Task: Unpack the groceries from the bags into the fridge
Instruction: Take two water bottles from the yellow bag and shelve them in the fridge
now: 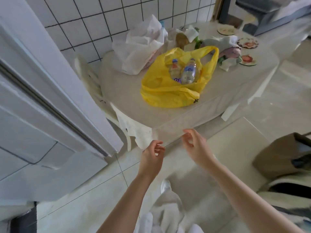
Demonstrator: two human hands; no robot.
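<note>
A crumpled yellow plastic carrier bag [175, 81] sits open-mouthed on the round desk covered in a pale cloth [134, 105], its handles slack, and inside it lie two clear plastic bottles: one with an orange-and-blue label [174, 68] and, just beside it, one with a pale blue label [189, 72]. Behind the yellow bag, against the white tiled wall [94, 22], stands a white plastic bag [141, 46], bunched and upright. The tall white fridge door [42, 91] fills the left side of the view, closed as far as the blur allows. Both bare hands hover in front of the desk's near edge, holding nothing: the left hand [151, 158] with its fingers loosely curled and apart, the right hand [195, 145] likewise relaxed, fingers slightly spread.
</note>
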